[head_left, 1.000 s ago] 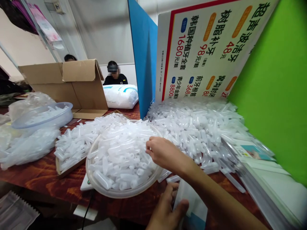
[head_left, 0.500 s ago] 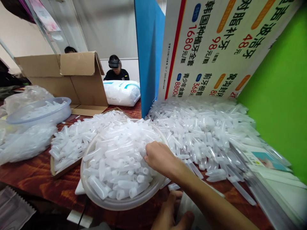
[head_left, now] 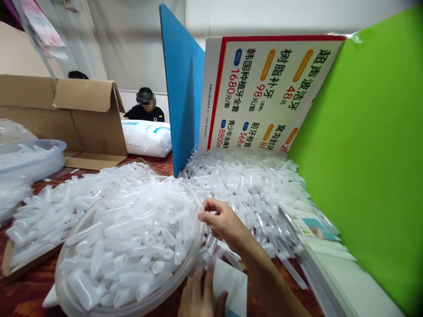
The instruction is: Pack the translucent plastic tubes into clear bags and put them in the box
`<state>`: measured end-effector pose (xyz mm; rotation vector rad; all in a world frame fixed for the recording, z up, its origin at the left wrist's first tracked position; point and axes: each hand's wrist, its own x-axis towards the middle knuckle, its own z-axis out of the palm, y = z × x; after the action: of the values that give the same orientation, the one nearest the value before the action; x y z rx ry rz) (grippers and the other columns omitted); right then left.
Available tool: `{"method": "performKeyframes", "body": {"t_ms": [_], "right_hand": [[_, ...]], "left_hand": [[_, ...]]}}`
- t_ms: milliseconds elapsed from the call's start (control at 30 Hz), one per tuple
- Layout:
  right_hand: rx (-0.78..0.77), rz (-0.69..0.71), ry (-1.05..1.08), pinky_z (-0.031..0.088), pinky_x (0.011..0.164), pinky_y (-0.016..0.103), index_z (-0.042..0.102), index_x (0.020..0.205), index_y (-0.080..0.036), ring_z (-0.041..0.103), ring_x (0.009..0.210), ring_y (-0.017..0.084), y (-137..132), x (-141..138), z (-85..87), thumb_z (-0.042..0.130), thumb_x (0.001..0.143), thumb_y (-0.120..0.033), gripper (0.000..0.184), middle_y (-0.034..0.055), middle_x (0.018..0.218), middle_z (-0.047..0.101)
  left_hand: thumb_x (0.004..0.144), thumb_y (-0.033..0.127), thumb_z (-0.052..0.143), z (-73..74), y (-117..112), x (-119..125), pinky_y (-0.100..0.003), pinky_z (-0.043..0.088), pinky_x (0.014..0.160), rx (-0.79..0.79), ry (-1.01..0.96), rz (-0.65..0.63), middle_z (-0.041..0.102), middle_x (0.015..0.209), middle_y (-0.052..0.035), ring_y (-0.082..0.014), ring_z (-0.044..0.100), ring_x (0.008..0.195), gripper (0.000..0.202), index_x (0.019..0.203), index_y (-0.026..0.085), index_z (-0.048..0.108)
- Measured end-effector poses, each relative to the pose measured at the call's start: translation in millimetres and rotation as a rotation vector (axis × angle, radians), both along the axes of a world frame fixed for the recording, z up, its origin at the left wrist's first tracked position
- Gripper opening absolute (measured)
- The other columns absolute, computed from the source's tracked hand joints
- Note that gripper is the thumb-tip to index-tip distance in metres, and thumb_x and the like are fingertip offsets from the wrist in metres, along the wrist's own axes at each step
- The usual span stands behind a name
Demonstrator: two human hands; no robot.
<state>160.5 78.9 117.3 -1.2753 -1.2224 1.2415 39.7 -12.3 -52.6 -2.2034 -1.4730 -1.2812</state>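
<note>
My right hand (head_left: pixel 222 221) reaches across to the right rim of a round clear dish (head_left: pixel 194 255) heaped with small translucent plastic tubes (head_left: pixel 132 237); its fingertips are pinched at the pile's edge, and whether a tube is between them I cannot tell. At the bottom edge my left hand (head_left: pixel 200 296) rests fingers up on a white packet (head_left: pixel 231 281) lying on the table. A second large heap of tubes (head_left: pixel 247 185) lies loose behind my right hand, against the printed sign.
More tubes fill a flat cardboard tray (head_left: pixel 49 211) at left. A clear tub (head_left: pixel 29 158), open cardboard box (head_left: pixel 82 119) and white sack (head_left: pixel 147 137) stand behind. Blue (head_left: pixel 181 88) and green (head_left: pixel 363 145) panels and a printed sign (head_left: pixel 264 92) wall the corner. A person (head_left: pixel 145 105) sits far back.
The view has shifted right and closer, so the dish now sits lower left. My right hand moved from on the pile to the dish's right rim. My left hand stays at the packet.
</note>
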Motion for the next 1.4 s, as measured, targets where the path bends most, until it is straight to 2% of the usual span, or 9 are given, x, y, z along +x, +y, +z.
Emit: {"method": "performKeyframes", "body": {"t_ms": [200, 333, 533, 667, 800, 900, 967, 1200, 1400], "right_hand": [[0.003, -0.159, 0.209, 0.017, 0.040, 0.020, 0.048, 0.068, -0.022, 0.019, 0.041, 0.005, -74, 33, -34.8, 0.065, 0.076, -0.035, 0.023, -0.0119, 0.049, 0.031], [-0.050, -0.302, 0.208, 0.020, 0.043, 0.020, 0.044, 0.065, -0.021, 0.023, 0.046, 0.007, -119, 37, -63.3, 0.065, 0.082, -0.039, 0.033, -0.0094, 0.053, 0.033], [-0.055, -0.407, 0.431, 0.027, 0.049, 0.020, 0.047, 0.068, -0.021, 0.027, 0.056, 0.009, -152, 21, -87.6, 0.073, 0.081, -0.047, 0.040, -0.0058, 0.065, 0.034], [-0.054, -0.416, 0.515, 0.022, 0.046, 0.019, 0.046, 0.066, -0.020, 0.022, 0.055, 0.008, -167, 6, -95.0, 0.076, 0.082, -0.048, 0.044, -0.0068, 0.063, 0.030], [-0.071, -0.447, 0.575, 0.012, 0.040, 0.019, 0.047, 0.066, -0.019, 0.016, 0.047, 0.005, -172, 5, -105.4, 0.077, 0.080, -0.049, 0.045, -0.0093, 0.057, 0.030], [-0.040, -0.470, 0.620, 0.009, 0.038, 0.020, 0.043, 0.062, -0.020, 0.015, 0.042, 0.004, -172, 18, -113.3, 0.076, 0.081, -0.047, 0.047, -0.0101, 0.052, 0.032], [-0.011, -0.431, 0.664, 0.010, 0.037, 0.020, 0.041, 0.059, -0.020, 0.014, 0.038, 0.003, -172, 31, -115.7, 0.074, 0.081, -0.045, 0.046, -0.0102, 0.049, 0.035], [-0.091, -0.274, 0.540, 0.010, 0.041, 0.028, 0.042, 0.056, -0.022, 0.014, 0.035, 0.002, -167, 57, -109.9, 0.061, 0.084, -0.049, 0.043, -0.0081, 0.046, 0.033], [-0.079, -0.272, 0.368, 0.007, 0.040, 0.023, 0.043, 0.061, -0.022, 0.012, 0.037, 0.004, -161, 76, -113.3, 0.072, 0.079, -0.051, 0.045, -0.0124, 0.041, 0.026]], "left_hand": [[0.098, 0.037, 0.061, 64.7, -7, -17, -0.028, 0.063, 0.081, -0.124, -0.227, -0.348, 0.072, 0.116, -0.0138, -0.0233, 0.075, 0.098, 0.054, 0.145, 0.017, 0.045], [0.093, 0.028, 0.069, 80.9, -11, -8, -0.029, 0.061, 0.090, -0.197, -0.221, -0.601, 0.068, 0.125, -0.0134, -0.0242, 0.071, 0.109, 0.057, 0.145, 0.021, 0.048], [0.095, 0.009, 0.063, 82.3, -18, 9, -0.019, 0.058, 0.083, -0.302, -0.381, -0.761, 0.075, 0.099, -0.0052, -0.0140, 0.073, 0.088, 0.026, 0.117, 0.019, 0.071], [0.095, 0.013, 0.062, 88.9, -24, 3, -0.019, 0.058, 0.078, -0.468, -0.486, -0.763, 0.077, 0.094, -0.0040, -0.0146, 0.074, 0.085, 0.019, 0.104, 0.020, 0.077], [0.096, 0.031, 0.063, 91.9, -24, -16, -0.019, 0.056, 0.062, -0.705, -0.622, -0.511, 0.078, 0.077, -0.0008, -0.0143, 0.072, 0.066, 0.021, 0.090, 0.019, 0.079], [0.096, 0.041, 0.061, 88.3, -24, -35, -0.020, 0.051, 0.058, -0.644, -0.614, -0.303, 0.071, 0.061, 0.0016, -0.0134, 0.066, 0.056, 0.037, 0.069, 0.018, 0.072], [0.099, 0.043, 0.055, 82.4, -24, -44, -0.021, 0.048, 0.058, -0.571, -0.477, -0.287, 0.067, 0.058, 0.0017, -0.0131, 0.064, 0.055, 0.050, 0.057, 0.019, 0.064], [0.092, 0.062, 0.056, 45.2, -26, -31, -0.036, 0.051, 0.071, -0.359, 0.063, -0.232, 0.074, 0.095, -0.0067, -0.0273, 0.069, 0.082, 0.044, 0.103, 0.021, 0.069], [0.100, 0.036, 0.055, 54.8, -25, -13, -0.037, 0.055, 0.087, -0.271, -0.134, -0.453, 0.071, 0.109, -0.0091, -0.0249, 0.068, 0.100, 0.023, 0.116, 0.022, 0.065]]}}
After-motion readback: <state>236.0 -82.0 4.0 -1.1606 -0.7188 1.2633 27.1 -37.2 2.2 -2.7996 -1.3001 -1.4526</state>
